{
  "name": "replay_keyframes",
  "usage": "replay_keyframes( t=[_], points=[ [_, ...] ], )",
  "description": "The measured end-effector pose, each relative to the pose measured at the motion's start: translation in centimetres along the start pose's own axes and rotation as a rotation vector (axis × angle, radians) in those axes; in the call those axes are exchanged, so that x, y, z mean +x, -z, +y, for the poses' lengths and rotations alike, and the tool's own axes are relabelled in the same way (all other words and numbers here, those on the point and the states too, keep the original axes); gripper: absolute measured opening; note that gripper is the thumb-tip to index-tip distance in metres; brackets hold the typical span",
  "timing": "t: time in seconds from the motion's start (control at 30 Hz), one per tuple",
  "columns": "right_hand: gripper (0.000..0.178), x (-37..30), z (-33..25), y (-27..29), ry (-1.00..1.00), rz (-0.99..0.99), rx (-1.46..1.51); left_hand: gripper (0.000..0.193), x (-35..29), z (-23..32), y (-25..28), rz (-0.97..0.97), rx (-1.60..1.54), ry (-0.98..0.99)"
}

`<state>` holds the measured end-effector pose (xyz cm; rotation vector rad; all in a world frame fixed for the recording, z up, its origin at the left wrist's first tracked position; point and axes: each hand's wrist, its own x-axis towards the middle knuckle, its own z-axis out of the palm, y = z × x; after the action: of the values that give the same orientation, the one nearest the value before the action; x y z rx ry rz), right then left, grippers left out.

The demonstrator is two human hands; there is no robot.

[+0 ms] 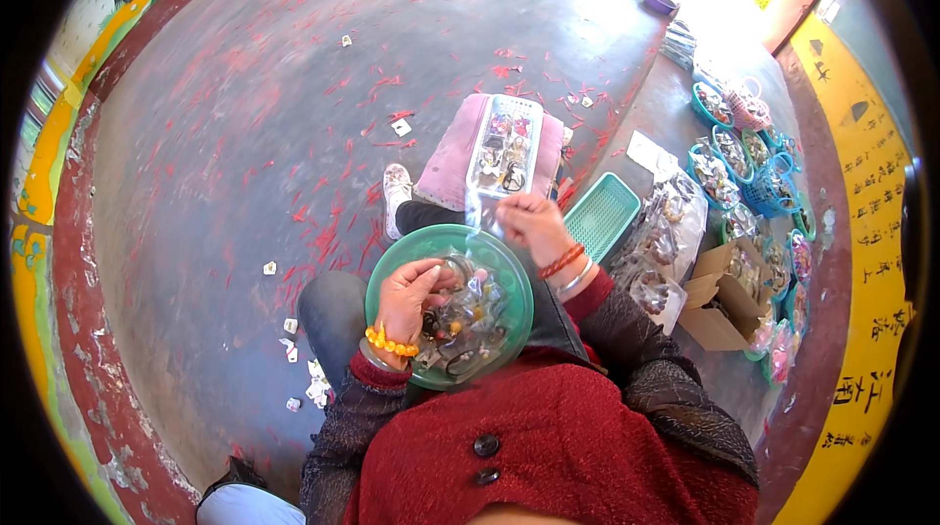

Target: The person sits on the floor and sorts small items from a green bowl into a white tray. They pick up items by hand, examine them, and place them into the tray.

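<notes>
A person's left hand (409, 298) reaches into a round green basin (387, 270) on the lap, fingers curled and pinching a small trinket (452, 275) from the pile. Just right and farther out, the right hand (531, 221) grips the near end of a clear plastic bag (501, 158), whose long axis runs away from the body over a pink cushion (448, 158).

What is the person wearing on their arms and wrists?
Dark, knitted-looking sleeves with red cuffs. The left hand has an orange bead bracelet on its wrist. The right hand has a red bead bracelet and a silvery bangle.
</notes>
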<state>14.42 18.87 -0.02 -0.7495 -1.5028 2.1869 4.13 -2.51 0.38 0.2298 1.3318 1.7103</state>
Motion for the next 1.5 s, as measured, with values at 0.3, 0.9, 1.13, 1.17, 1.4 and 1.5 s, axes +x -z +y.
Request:
replay_keyframes(
  t=[0.3,0.9,1.13,1.17,1.4,1.5],
  points=[
    [0.009,11.8,-0.1,11.2,-0.012,0.385,-0.145,0.018,0.3,-0.4,0.1,-0.05,0.124,-0.002],
    [0.013,25.9,4.6,9.9,-0.082,0.382,-0.298,0.023,0.5,-0.5,0.2,-0.129,0.191,0.074],
    [0.018,25.1,4.1,9.5,0.025,0.494,-0.543,0.021,0.6,-0.6,-0.1,-0.123,0.173,0.052],
    [0.019,24.9,4.2,10.0,0.09,0.538,-0.615,0.021,0.6,-0.4,-0.2,-0.132,0.171,0.044],
    [0.022,14.6,0.1,4.6,0.165,0.387,-0.635,0.02,0.2,-0.5,-0.2,-0.077,0.111,-0.114],
    [0.023,10.9,2.0,3.1,0.217,0.136,-0.478,0.02,0.0,-0.5,-0.3,-0.048,0.131,-0.184]
  ],
)
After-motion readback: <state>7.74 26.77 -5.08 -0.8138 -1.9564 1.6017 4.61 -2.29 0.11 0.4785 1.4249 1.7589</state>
